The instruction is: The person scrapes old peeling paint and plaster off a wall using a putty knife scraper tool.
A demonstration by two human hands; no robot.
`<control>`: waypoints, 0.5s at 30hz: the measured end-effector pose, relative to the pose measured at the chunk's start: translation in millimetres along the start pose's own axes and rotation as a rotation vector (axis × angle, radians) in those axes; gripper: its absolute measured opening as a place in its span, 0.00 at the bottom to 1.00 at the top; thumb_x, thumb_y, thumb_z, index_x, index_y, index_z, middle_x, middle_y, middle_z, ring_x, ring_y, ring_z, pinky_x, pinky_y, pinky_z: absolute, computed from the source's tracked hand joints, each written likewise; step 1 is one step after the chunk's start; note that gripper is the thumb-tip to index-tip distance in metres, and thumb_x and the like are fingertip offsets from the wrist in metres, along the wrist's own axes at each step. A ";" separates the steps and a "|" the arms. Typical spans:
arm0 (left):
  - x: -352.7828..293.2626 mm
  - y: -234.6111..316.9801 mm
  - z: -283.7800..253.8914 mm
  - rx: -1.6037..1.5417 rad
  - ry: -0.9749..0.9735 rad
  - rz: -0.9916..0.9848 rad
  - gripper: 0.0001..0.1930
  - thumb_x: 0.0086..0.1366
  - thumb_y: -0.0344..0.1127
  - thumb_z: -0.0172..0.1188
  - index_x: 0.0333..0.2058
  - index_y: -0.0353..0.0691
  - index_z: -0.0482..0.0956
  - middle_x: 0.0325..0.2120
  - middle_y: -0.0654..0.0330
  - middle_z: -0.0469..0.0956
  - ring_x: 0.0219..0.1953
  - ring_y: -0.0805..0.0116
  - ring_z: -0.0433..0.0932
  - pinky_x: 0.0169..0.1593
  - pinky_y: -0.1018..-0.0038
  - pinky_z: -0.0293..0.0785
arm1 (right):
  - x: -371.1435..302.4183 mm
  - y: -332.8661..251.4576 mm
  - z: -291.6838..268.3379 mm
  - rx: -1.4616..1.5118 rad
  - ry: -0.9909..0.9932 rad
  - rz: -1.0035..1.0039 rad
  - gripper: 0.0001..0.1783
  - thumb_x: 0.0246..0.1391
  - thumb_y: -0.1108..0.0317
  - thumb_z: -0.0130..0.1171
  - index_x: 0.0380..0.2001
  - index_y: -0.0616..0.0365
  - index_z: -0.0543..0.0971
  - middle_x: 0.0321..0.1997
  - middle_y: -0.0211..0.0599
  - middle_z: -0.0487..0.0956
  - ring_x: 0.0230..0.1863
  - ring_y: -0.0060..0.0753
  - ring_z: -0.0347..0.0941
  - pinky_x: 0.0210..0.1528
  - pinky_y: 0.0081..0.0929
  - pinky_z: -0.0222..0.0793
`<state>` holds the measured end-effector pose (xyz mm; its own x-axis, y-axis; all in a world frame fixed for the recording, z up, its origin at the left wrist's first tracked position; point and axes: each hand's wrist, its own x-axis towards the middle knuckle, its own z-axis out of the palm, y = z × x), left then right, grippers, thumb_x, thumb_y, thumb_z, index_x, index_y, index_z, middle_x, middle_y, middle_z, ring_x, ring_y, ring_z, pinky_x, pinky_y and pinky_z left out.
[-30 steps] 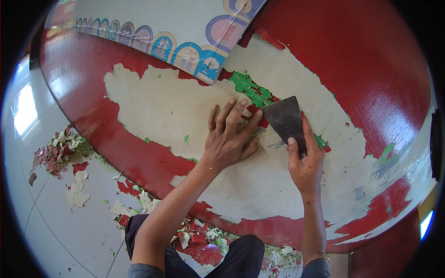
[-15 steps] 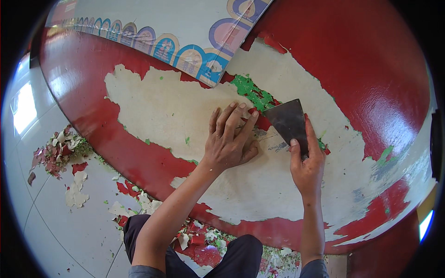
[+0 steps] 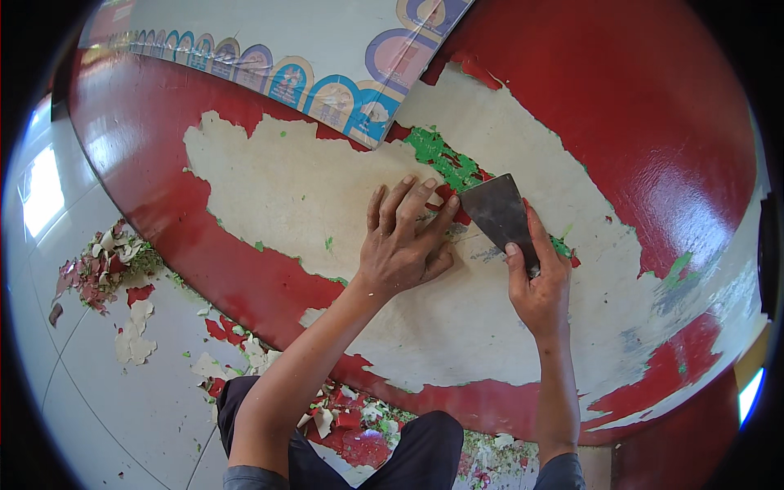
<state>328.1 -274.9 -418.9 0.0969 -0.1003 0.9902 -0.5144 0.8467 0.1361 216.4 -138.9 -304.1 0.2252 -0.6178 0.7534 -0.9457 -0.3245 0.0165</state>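
Observation:
My right hand (image 3: 542, 292) grips a scraper (image 3: 496, 212) with a broad dark blade, tilted up to the left. The blade's left corner meets a remnant of red and green paint (image 3: 441, 157) on the wall, close to my left fingertips. My left hand (image 3: 402, 249) rests on the bared cream patch (image 3: 273, 188), its fingers spread and holding nothing. The scraper's handle is hidden inside my right hand. Glossy red paint (image 3: 629, 106) with torn edges surrounds the cream patch.
A white poster board (image 3: 269, 28) with coloured arches hangs at the upper left. Peeled paint flakes (image 3: 106, 265) lie heaped on the pale tiled floor (image 3: 106, 392) at left. More chips (image 3: 359, 429) lie between my knees along the wall's foot.
The scraper and my right hand have shifted slightly left along the paint remnant, bringing the blade nearer my left fingers. My left hand stays almost in place.

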 end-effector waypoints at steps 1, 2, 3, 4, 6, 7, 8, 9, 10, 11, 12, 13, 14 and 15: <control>-0.3 -0.3 -0.2 0.001 0.002 0.000 0.27 0.45 0.44 0.56 0.48 0.47 0.78 0.57 0.53 0.58 0.59 0.49 0.58 0.62 0.50 0.51 | 0.6 0.0 -0.4 0.000 0.000 -0.002 0.25 0.53 0.78 0.53 0.57 0.64 0.68 0.40 0.54 0.79 0.33 0.45 0.79 0.34 0.31 0.71; -0.6 -0.7 -0.5 -0.011 0.008 0.007 0.27 0.45 0.43 0.58 0.48 0.47 0.78 0.57 0.54 0.59 0.59 0.49 0.59 0.62 0.51 0.52 | 1.5 0.1 -0.8 0.011 0.001 -0.032 0.25 0.53 0.79 0.53 0.57 0.64 0.68 0.40 0.54 0.79 0.32 0.44 0.78 0.34 0.31 0.71; -1.1 -0.8 -0.3 -0.024 0.014 0.013 0.27 0.44 0.43 0.59 0.48 0.47 0.78 0.57 0.54 0.59 0.59 0.49 0.59 0.62 0.51 0.52 | 2.1 0.5 -1.3 0.022 0.001 -0.062 0.26 0.53 0.79 0.53 0.57 0.64 0.68 0.39 0.54 0.79 0.32 0.44 0.78 0.33 0.30 0.71; -1.6 -0.6 0.1 -0.023 0.017 0.013 0.27 0.44 0.43 0.59 0.48 0.47 0.78 0.57 0.54 0.59 0.59 0.49 0.59 0.62 0.51 0.52 | 2.1 1.1 -1.8 0.021 0.001 -0.064 0.26 0.53 0.79 0.53 0.57 0.64 0.68 0.39 0.54 0.79 0.32 0.44 0.78 0.33 0.30 0.71; -2.5 -0.3 0.8 -0.048 0.049 0.016 0.28 0.42 0.40 0.61 0.47 0.47 0.79 0.56 0.54 0.61 0.58 0.49 0.60 0.62 0.51 0.53 | 1.9 2.1 -3.5 -0.038 -0.017 -0.085 0.26 0.53 0.79 0.53 0.57 0.64 0.68 0.39 0.54 0.79 0.31 0.43 0.78 0.33 0.30 0.70; -2.9 -0.7 0.9 -0.048 0.050 0.015 0.28 0.42 0.40 0.61 0.47 0.47 0.79 0.56 0.54 0.61 0.58 0.49 0.60 0.62 0.51 0.53 | 1.8 1.7 -5.1 -0.039 -0.018 -0.086 0.26 0.53 0.79 0.53 0.57 0.64 0.68 0.39 0.54 0.79 0.31 0.43 0.78 0.33 0.30 0.70; -3.4 -1.4 0.8 -0.065 0.057 0.017 0.29 0.41 0.40 0.62 0.48 0.47 0.78 0.55 0.54 0.61 0.58 0.50 0.60 0.62 0.51 0.53 | 1.6 0.9 -7.1 -0.081 -0.039 -0.068 0.26 0.53 0.79 0.53 0.57 0.64 0.68 0.40 0.54 0.79 0.32 0.43 0.78 0.34 0.30 0.71; -4.2 -2.6 0.5 -0.080 0.062 0.019 0.30 0.41 0.40 0.62 0.48 0.47 0.77 0.55 0.54 0.62 0.58 0.50 0.61 0.61 0.51 0.54 | 1.3 0.1 -7.3 -0.120 -0.060 -0.050 0.26 0.53 0.79 0.53 0.57 0.64 0.68 0.41 0.53 0.79 0.33 0.43 0.79 0.34 0.30 0.71; -4.4 -3.0 0.5 -0.079 0.062 0.019 0.30 0.41 0.40 0.62 0.48 0.47 0.77 0.55 0.54 0.62 0.58 0.50 0.61 0.61 0.51 0.54 | 0.3 -0.9 -6.6 -0.119 -0.060 -0.051 0.26 0.53 0.79 0.53 0.57 0.64 0.68 0.41 0.53 0.79 0.33 0.43 0.79 0.34 0.30 0.71; -4.5 -3.1 0.8 -0.103 0.066 0.010 0.30 0.41 0.40 0.62 0.49 0.46 0.77 0.55 0.54 0.62 0.58 0.50 0.61 0.61 0.52 0.54 | -1.0 -2.2 -5.4 -0.050 -0.007 -0.025 0.26 0.53 0.79 0.53 0.57 0.64 0.68 0.44 0.53 0.78 0.34 0.43 0.79 0.35 0.30 0.71; -4.1 -2.6 1.1 -0.126 0.070 0.000 0.31 0.41 0.40 0.62 0.50 0.44 0.76 0.54 0.53 0.62 0.58 0.50 0.61 0.61 0.52 0.54 | -1.0 -3.2 -4.8 0.019 0.045 -0.001 0.26 0.52 0.79 0.53 0.57 0.64 0.67 0.46 0.53 0.78 0.35 0.43 0.79 0.35 0.30 0.72; -3.5 -2.0 0.7 -0.124 0.071 -0.002 0.31 0.41 0.40 0.62 0.50 0.44 0.76 0.54 0.53 0.62 0.58 0.50 0.61 0.61 0.52 0.54 | -0.1 -4.7 -4.4 0.020 0.043 -0.003 0.26 0.52 0.79 0.53 0.57 0.64 0.67 0.46 0.53 0.78 0.35 0.43 0.79 0.35 0.30 0.72; -2.7 -1.3 -0.3 -0.123 0.046 -0.033 0.31 0.42 0.41 0.61 0.51 0.42 0.75 0.54 0.52 0.62 0.58 0.51 0.61 0.61 0.52 0.54 | 1.1 -6.7 -3.9 -0.007 0.048 0.004 0.27 0.52 0.80 0.52 0.58 0.64 0.67 0.47 0.53 0.77 0.36 0.44 0.79 0.36 0.29 0.72; -1.7 -0.3 -1.2 -0.127 0.022 -0.063 0.32 0.43 0.41 0.60 0.51 0.39 0.74 0.54 0.52 0.62 0.58 0.51 0.60 0.62 0.53 0.54 | 1.5 -8.3 -3.7 -0.038 0.053 0.013 0.27 0.52 0.80 0.52 0.58 0.63 0.66 0.49 0.52 0.77 0.37 0.44 0.79 0.37 0.29 0.72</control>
<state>329.2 -274.3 -420.7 0.1448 -0.1454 0.9787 -0.3947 0.8986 0.1919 223.7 -134.5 -300.7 0.2013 -0.5823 0.7876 -0.9569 -0.2887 0.0311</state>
